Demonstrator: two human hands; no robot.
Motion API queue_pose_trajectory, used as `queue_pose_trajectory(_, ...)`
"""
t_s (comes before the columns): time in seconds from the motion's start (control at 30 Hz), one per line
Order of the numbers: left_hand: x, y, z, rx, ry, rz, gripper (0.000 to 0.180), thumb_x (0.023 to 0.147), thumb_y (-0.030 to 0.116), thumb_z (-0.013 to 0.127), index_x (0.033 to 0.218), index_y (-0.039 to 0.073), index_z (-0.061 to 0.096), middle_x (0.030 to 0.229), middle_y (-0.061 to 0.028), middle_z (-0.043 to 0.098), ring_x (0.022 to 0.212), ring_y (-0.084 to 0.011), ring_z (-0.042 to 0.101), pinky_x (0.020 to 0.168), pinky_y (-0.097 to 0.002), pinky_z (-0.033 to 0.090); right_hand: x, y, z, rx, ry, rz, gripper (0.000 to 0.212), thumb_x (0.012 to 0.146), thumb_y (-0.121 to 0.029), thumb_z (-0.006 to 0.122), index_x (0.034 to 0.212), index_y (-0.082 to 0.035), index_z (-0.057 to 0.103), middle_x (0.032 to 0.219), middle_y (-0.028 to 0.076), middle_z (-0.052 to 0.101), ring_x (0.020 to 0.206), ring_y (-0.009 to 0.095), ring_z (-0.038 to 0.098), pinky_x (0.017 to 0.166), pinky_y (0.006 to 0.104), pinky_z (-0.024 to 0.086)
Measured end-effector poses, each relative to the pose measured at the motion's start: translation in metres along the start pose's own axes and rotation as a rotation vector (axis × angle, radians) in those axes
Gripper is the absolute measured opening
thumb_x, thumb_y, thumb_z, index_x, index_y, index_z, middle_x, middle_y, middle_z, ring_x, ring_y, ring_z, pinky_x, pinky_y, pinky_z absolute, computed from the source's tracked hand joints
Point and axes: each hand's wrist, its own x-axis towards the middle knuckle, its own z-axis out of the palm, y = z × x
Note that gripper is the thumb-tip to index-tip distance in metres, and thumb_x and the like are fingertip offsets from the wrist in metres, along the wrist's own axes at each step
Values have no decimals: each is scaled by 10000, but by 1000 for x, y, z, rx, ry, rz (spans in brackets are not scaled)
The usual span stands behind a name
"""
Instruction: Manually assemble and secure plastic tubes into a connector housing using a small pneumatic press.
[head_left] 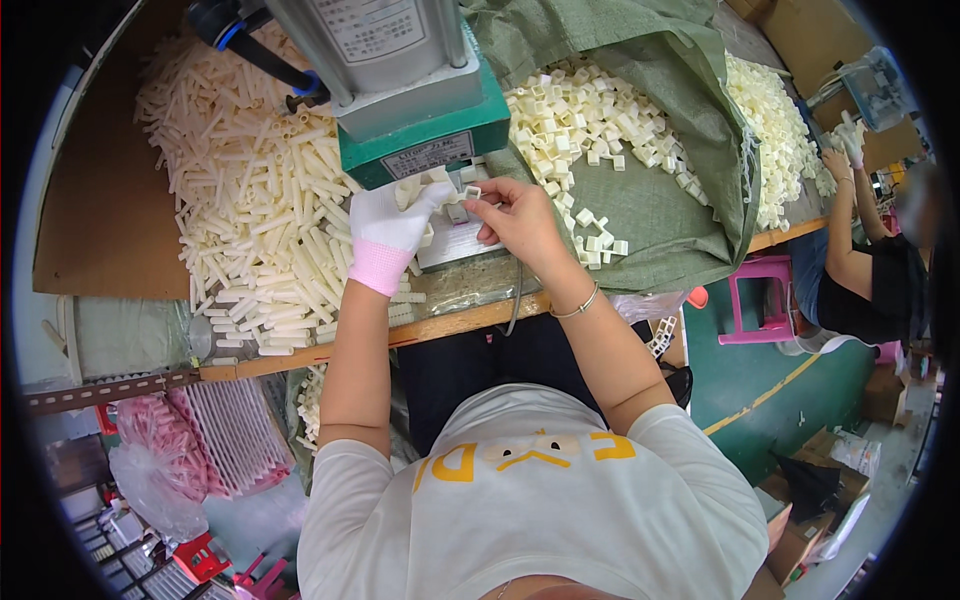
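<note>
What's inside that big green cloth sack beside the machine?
Lots of small cream, hollow, square plastic-looking pieces lie in the open green woven cloth sack. Its folds hide whatever is under them, and the top pieces cover those deeper down.

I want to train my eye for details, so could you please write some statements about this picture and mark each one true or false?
1. The left hand is gloved in white. True.
2. Both hands are gloved. False: the right hand is bare and touches a small square piece.
3. Loose square pieces lie on green fabric, right of the machine. True.
4. Nothing lies left of the machine. False: long pale tubes are heaped there.
5. Nobody else is in view. False: another person is at the right.
6. A pink stool stands on the green floor. True.
</note>
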Motion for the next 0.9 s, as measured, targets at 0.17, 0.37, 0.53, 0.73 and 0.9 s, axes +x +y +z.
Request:
queue_pose_trajectory(0.17,-3,8,4,91,46,153,249,790,191,728,962,14,696,835,-91,710,726,-163,658,662,-282,494,-5,0,2,-82,24,-78,320,841,-97,684,1095,80,601,790,69,644,520,74,585,450,202,485)
queue_pose_trajectory(0.37,-2,-7,10,156,33,90,273,755,274,756,836,24,680,776,-129,669,686,-276,629,650,-330,483,-27,0,-70,-367,473,-321,202,795,-184,722,939,-44,709,774,96,695,634,161,654,574,283,507)
queue_pose_trajectory(0.53,-4,-23,16,172,128,130,283,746,291,758,793,28,663,750,-135,648,688,-278,613,638,-340,473,-52,-13,-135,-1096,412,144,242,748,-323,731,799,-86,720,775,126,686,729,296,658,668,379,514)
queue_pose_trajectory(0.73,-26,-2,-3,-22,99,97,185,777,200,735,826,32,674,728,-64,644,683,-164,602,648,-296,471,-44,21,-141,-1167,221,161,246,708,-299,744,801,-77,694,783,127,676,772,310,648,684,415,504)
queue_pose_trajectory(0.9,-111,2,-95,16,-254,-290,176,773,183,707,781,34,612,698,-48,630,602,-144,576,583,-279,467,-50,32,-161,-933,431,15,220,759,-185,716,928,-66,640,730,101,646,692,237,636,611,358,495)
